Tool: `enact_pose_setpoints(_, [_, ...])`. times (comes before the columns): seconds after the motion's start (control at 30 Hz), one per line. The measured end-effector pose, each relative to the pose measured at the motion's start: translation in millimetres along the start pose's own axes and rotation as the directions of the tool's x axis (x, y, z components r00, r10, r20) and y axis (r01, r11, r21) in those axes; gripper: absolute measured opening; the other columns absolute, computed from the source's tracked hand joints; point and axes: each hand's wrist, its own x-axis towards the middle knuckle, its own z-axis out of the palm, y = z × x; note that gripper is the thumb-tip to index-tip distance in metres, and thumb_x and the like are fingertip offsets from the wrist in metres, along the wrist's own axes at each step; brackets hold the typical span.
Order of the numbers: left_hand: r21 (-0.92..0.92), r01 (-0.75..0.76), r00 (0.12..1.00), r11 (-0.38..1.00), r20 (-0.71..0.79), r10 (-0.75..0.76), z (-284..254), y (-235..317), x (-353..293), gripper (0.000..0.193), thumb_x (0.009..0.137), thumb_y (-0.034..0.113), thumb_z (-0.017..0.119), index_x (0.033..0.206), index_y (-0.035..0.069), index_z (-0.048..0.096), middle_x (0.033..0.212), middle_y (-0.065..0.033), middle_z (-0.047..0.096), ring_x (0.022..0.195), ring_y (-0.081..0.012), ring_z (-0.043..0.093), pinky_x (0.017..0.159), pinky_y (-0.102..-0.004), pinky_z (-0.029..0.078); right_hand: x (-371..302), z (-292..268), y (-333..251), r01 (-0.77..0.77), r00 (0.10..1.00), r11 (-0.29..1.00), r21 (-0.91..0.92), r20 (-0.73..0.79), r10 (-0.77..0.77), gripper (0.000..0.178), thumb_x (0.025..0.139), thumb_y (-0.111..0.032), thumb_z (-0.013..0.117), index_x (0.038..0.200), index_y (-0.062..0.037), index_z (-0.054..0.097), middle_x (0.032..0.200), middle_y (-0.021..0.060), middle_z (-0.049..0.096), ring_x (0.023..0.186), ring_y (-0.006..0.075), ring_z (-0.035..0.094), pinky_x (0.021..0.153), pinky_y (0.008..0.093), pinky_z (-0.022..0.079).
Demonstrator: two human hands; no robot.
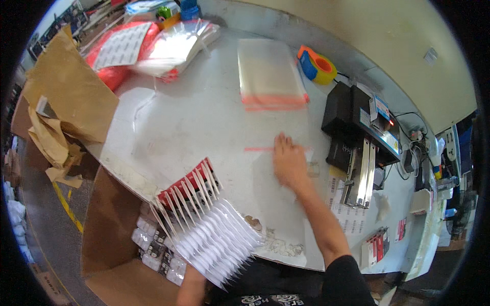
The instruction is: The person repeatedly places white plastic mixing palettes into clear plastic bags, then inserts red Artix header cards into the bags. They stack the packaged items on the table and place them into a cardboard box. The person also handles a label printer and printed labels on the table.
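My left hand [191, 286] bears a fanned row of clear-and-white blister packs [219, 242] with red-and-black backing cards [186, 183]. The packs stand side by side over the table's near left edge and hide most of its fingers. Stretched forward, my right hand [289, 158] lies on the table with its fingers at the red strip of a clear plastic bag [258, 149]. Beyond it is a flat stack of clear bags [270, 69] with red edges.
An open cardboard box [109, 224] holding packed blister packs [153, 250] stands below left. At right sit a black sealing machine [360, 117], a label sheet [349, 209] and red-and-white cards [375, 248]. Tape rolls [316, 65] and bundled bags [178, 48] lie farther back.
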Motion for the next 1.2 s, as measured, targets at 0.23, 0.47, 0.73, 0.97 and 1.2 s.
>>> enact_pose_setpoints(0.23, [-0.027,0.006,1.000,1.000,0.011,-0.005,-9.2,-9.9,4.2,0.083,0.060,0.030,0.085,0.130,0.003,0.047,0.125,-0.0109,0.054,0.114,-0.0242,0.051,0.099,-0.0419,0.040,-84.0,-22.8,-18.0,0.064,0.997,0.960,0.273,0.020,-0.072,0.037,0.081,-0.013,0.059,0.112,0.0059,0.052,0.108,0.0206,0.063,0.086,0.0302,0.065,0.072,0.0383,0.047])
enact_pose_setpoints(0.47, [-0.063,-0.013,1.000,0.998,0.009,0.014,-26.7,-0.3,-0.3,0.083,0.059,0.028,0.086,0.129,0.002,0.049,0.123,-0.0110,0.055,0.113,-0.0238,0.052,0.098,-0.0413,0.041,-51.7,-27.4,-3.5,0.349,0.934,0.935,-0.054,0.094,-0.344,0.017,0.075,-0.010,0.062,0.088,0.0016,0.059,0.088,0.0151,0.066,0.071,0.0305,0.064,0.066,0.0376,0.049])
enact_pose_setpoints(0.73, [-0.212,0.065,0.993,0.975,0.111,-0.042,-76.5,-2.9,-57.2,0.082,0.058,0.026,0.087,0.127,0.001,0.050,0.122,-0.0111,0.057,0.112,-0.0233,0.053,0.097,-0.0407,0.042,-64.3,-47.7,6.0,0.289,0.940,0.944,0.161,-0.236,-0.247,0.005,0.074,-0.010,0.062,0.078,-0.0091,0.065,0.072,0.0090,0.064,0.065,0.0290,0.064,0.067,0.0400,0.050])
enact_pose_setpoints(0.97, [-0.590,0.151,0.803,0.793,0.541,0.249,-63.3,44.2,-37.5,0.082,0.057,0.024,0.088,0.126,0.000,0.052,0.120,-0.0112,0.058,0.111,-0.0228,0.054,0.096,-0.0402,0.043,-135.9,-15.5,-46.2,0.477,0.877,0.805,0.354,-0.245,-0.412,0.011,0.077,-0.015,0.059,0.084,-0.0069,0.062,0.073,0.0109,0.059,0.069,0.0287,0.064,0.060,0.0413,0.052])
enact_pose_setpoints(1.2, [-0.410,0.216,0.829,0.886,0.557,0.056,22.2,83.7,-28.1,0.133,0.045,0.023,0.093,0.147,-0.001,0.011,0.141,-0.0165,0.037,0.128,-0.0242,0.038,0.109,-0.0351,0.028,-160.8,-44.3,6.5,-0.315,0.948,0.212,0.925,0.319,0.016,0.020,0.075,-0.020,0.077,0.089,-0.0054,0.074,0.083,0.0100,0.072,0.068,0.0112,0.066,0.062,0.0263,0.051])
